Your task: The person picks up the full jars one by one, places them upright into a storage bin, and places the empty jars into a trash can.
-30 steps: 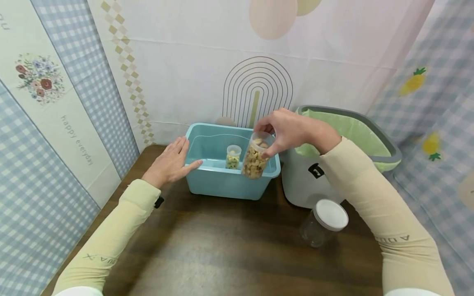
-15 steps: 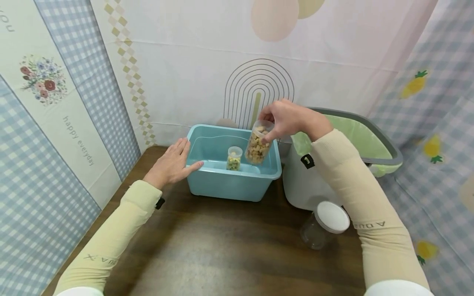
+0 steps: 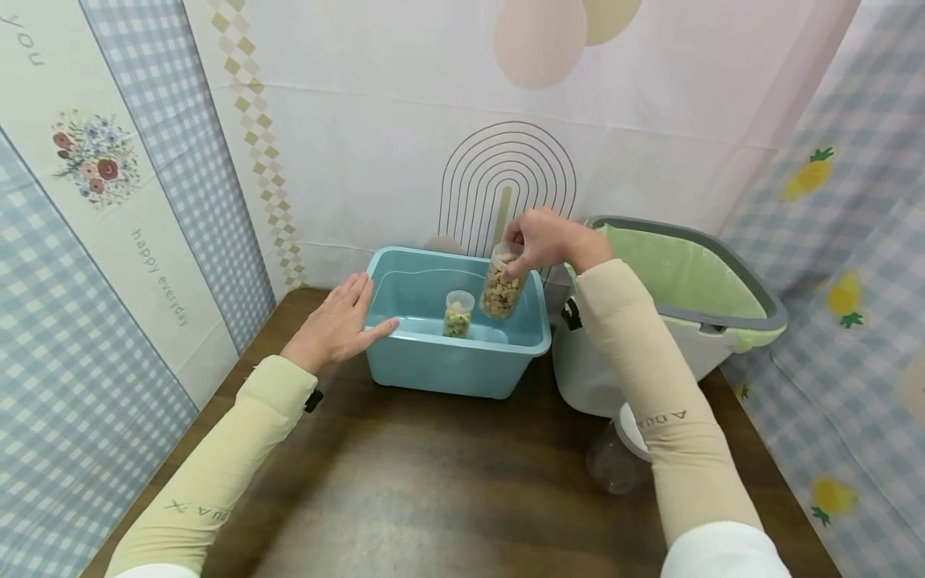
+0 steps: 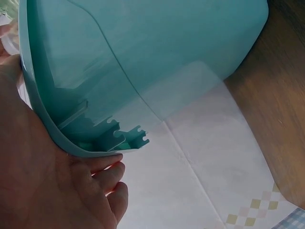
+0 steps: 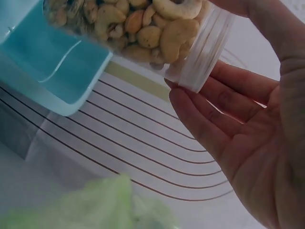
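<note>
Brown table (image 3: 433,482) up front, then the left hand (image 3: 334,325) lying flat with straight fingers against the teal bin (image 3: 451,365)'s left rim. Further back, the right hand (image 3: 543,239) pinches the nut jar (image 3: 500,285) by its top, hanging upright over the bin's right half, right beside the small jar (image 3: 458,313) inside.

Teal bin (image 3: 441,365), green-lined wastebasket (image 3: 686,277)

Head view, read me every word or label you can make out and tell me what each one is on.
"happy everyday": on the left wall panel, running down it.
"you": top left corner of the same panel.
Letters on the left sleeve and right sleeve: upside down, not fully readable.
Jar of nuts: no label visible.
</note>
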A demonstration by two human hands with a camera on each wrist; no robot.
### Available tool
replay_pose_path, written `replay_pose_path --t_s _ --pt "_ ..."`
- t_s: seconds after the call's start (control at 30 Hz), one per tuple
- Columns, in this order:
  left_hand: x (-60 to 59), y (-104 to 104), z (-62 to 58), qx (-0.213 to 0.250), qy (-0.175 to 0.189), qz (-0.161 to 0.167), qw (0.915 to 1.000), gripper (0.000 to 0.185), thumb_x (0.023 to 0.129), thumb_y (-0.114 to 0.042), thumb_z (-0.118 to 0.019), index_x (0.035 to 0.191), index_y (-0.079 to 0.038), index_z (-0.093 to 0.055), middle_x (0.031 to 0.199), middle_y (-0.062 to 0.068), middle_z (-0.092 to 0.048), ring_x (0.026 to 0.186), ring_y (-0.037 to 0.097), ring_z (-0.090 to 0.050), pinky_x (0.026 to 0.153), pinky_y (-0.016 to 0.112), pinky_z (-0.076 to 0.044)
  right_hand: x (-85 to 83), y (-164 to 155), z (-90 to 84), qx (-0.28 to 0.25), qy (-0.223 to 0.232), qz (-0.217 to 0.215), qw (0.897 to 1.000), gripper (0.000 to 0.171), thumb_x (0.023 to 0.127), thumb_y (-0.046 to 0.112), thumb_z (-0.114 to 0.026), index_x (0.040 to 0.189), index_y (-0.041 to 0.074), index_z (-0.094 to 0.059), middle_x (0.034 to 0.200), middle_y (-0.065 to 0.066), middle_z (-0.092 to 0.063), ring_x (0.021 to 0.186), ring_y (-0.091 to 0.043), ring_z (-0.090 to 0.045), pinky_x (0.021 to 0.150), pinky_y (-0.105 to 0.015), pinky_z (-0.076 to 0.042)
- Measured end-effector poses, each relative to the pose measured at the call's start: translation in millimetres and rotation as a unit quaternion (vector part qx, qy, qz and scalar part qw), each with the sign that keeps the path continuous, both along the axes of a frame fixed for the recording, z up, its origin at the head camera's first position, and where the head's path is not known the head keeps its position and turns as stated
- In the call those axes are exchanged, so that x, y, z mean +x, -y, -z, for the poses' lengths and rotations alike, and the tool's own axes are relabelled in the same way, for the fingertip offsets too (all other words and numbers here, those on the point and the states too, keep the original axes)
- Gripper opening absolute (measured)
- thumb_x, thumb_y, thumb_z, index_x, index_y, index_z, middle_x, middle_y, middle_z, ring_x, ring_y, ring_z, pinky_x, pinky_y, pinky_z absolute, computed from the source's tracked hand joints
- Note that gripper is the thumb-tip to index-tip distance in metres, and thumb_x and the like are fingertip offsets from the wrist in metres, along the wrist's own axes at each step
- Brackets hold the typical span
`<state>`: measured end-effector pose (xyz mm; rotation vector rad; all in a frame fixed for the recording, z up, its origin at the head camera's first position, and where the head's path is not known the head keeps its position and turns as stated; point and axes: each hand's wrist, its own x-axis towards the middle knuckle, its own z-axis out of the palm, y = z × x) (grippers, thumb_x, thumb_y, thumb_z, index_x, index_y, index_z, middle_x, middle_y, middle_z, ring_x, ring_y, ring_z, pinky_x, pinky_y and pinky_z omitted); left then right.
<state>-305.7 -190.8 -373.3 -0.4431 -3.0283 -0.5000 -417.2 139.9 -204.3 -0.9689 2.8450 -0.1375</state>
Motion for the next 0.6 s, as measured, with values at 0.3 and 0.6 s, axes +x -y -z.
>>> replay_pose_path --t_s 0.3,0.6 --pt "1.8 -1 -0.4 0.003 -0.005 0.001 1.0000 0.097 0.108 -0.061 -0.043 0.165 0.011 -0.011 0.176 0.028 -0.008 0.165 0.044 -0.007 0.135 0.058 -0.010 -22.0 1 26.9 -0.006 0.011 0.038 0.999 0.030 0.083 0.029 -0.087 0.092 0.007 -0.068 0.082 -0.004 -0.055 0.079 -0.022 -0.050 0.069 -0.034 -0.043" --pt "1.2 -1 -0.4 0.000 -0.002 -0.002 1.0000 0.097 0.108 -0.061 -0.043 0.165 0.010 -0.011 0.176 0.028 -0.008 0.166 0.044 -0.005 0.135 0.058 -0.010 -38.3 14 48.6 0.031 0.030 0.061 0.997 0.038 0.084 0.028 -0.084 0.069 0.015 -0.051 0.065 0.002 -0.039 0.062 -0.016 -0.037 0.058 -0.031 -0.035"
